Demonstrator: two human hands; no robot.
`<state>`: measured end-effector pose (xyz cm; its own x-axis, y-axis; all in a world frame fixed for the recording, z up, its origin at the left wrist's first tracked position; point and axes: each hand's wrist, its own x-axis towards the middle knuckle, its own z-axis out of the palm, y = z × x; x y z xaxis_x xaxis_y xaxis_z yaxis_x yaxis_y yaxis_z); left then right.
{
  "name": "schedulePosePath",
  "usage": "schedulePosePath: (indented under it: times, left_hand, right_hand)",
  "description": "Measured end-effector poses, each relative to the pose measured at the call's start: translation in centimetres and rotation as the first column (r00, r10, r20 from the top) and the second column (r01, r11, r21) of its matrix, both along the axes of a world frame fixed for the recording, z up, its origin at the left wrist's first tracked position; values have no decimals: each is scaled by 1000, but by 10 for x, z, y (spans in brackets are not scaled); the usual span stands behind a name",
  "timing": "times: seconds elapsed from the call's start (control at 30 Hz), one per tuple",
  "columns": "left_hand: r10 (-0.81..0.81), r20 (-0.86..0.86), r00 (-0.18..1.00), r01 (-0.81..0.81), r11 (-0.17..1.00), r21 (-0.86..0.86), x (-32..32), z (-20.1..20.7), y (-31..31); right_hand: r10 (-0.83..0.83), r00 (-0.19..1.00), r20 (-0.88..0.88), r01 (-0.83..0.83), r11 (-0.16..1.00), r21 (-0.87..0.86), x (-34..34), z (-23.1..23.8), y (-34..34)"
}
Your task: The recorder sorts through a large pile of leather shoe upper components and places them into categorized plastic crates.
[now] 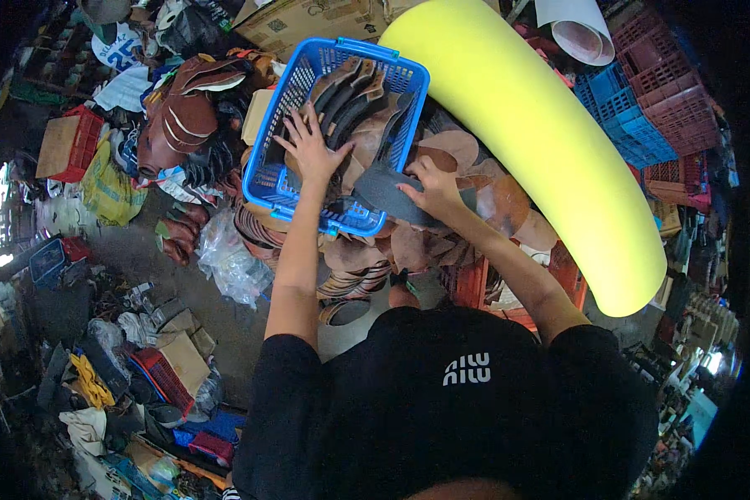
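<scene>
One left hand [311, 157]: It is held over the left part of the basket, with the fingers spread wide; nothing is seen to be gripped, and whether the contents are pressed by its fingertips cannot be told.
Blue basket [267, 125]: It is set in front of the person, and its lattice walls are partly filled.
Curved dark pieces [354, 93]: They are nested side by side at the far end of the basket.
Dark grey piece [381, 190]: It is placed across the near right rim of the basket, partly inside and partly outside.
Right hand [433, 192]: It is mostly closed, and the grey piece appears to be pinched between thumb and fingers.
Brown pieces [506, 204]: They are heaped loosely beside the basket, under the right forearm.
Step in hand: It is judged that pieces are being sorted or packed at the basket; the direction is not shown.
Next move: The grey piece probably needs to be kept firmly pinched and cleared of the rim, while neighbouring pieces are steadied by the left hand.
</scene>
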<state>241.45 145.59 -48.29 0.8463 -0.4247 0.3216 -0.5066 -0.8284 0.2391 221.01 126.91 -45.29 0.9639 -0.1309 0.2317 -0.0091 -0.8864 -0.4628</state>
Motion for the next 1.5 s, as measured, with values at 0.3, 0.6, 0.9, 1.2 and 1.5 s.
schedulePosePath:
  times: [0.3,0.6,0.9,1.2,1.5]
  left_hand:
    - [-29,-193,981,48,994,95,-21,-28,-16]
    - [-168,-236,957,120,971,-205,-1,-7,11]
    - [-393,-642,658,-187,741,-645,-33,-19,83]
    - [-751,-588,299,-197,554,-809,-156,110,-5]
    - [-871,-473,134,-98,463,-881,-184,130,-71]
  right_hand:
    - [-4,998,-63,25,944,328,-5,-20,6]
    - [-7,997,-83,78,420,904,-10,-10,-24]
    - [-62,985,-161,169,175,970,-36,68,-32]
    - [-60,998,-7,11,76,997,-65,120,-27]
    - [-260,966,-6,74,251,965,-108,108,-48]
